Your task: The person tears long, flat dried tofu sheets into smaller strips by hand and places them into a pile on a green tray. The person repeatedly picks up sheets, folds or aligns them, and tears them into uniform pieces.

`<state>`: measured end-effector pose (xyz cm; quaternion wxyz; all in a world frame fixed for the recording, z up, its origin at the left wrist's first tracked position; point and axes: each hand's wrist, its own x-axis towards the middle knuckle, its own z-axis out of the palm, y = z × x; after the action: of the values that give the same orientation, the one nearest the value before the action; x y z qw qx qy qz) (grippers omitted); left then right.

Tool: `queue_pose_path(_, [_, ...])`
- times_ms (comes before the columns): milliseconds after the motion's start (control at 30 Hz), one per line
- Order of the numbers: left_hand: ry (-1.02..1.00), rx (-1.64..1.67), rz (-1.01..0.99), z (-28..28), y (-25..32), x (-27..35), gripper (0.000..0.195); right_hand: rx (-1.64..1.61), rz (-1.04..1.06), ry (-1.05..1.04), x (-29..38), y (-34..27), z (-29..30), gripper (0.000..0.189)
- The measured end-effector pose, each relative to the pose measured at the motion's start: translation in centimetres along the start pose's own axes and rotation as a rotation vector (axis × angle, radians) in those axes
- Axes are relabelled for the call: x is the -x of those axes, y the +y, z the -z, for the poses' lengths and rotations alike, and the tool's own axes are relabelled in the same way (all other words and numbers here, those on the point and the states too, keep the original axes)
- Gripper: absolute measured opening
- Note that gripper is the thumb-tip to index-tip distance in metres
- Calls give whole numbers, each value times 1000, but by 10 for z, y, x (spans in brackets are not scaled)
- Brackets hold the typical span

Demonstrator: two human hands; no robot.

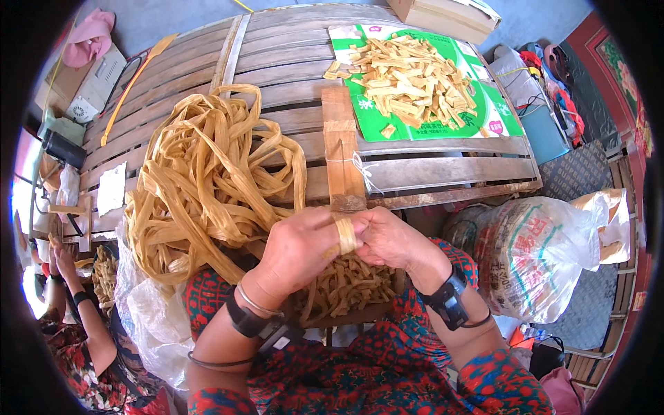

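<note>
Both hands meet just past the near end of a wooden bar (pixel 345 176) with white string tied around it. My left hand (pixel 301 249) grips a pale tan, fibrous strip (pixel 345 236) folded into a short flat band. The fingertips of my right hand (pixel 386 236) pinch the band's other side. Left of the bar lies a large tangled heap of long tan strips (pixel 207 171), some trailing towards my left hand. Below my hands, short cut pieces (pixel 353 288) fill a container at my lap; my hands partly hide it.
The slatted wooden table (pixel 290 62) bears a green-and-white cardboard sheet (pixel 373 132) with a pile of short strips (pixel 415 83). A cardboard box (pixel 446 18) stands at the far edge. A plastic-covered sack (pixel 519 259) is at right. At left a co-worker's hands (pixel 62 259) show.
</note>
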<state>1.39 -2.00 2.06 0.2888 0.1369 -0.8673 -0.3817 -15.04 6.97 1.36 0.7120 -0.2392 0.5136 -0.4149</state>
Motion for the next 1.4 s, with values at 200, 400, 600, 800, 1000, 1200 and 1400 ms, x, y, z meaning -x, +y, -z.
queue_pose_path(200, [199, -286, -308, -8, -6, 7, 26, -353, -58, -59, -4, 7, -7, 12])
queue_pose_path(400, [250, -50, 70, -2, -14, 6, 19, 23, 687, 301, -4, 14, -22, 14])
queue_pose_path(600, [-83, -25, 142, 2, -19, 13, 15, 799, 701, 331, -1, 21, -14, 18])
queue_pose_path(800, [60, -10, 29, 0, -14, 8, 10, 816, 684, 429, -15, 33, -18, 23])
queue_pose_path(1000, [362, 1013, 443, 24, -4, 9, 5, -384, 385, -97, -5, 24, -15, 31])
queue_pose_path(1200, [386, 892, 449, 24, -5, 7, 15, -454, 346, -38, -4, 16, -8, 41])
queue_pose_path(1400, [102, 977, 634, 16, -19, 5, 33, -461, 265, 20, -4, 14, -6, 31])
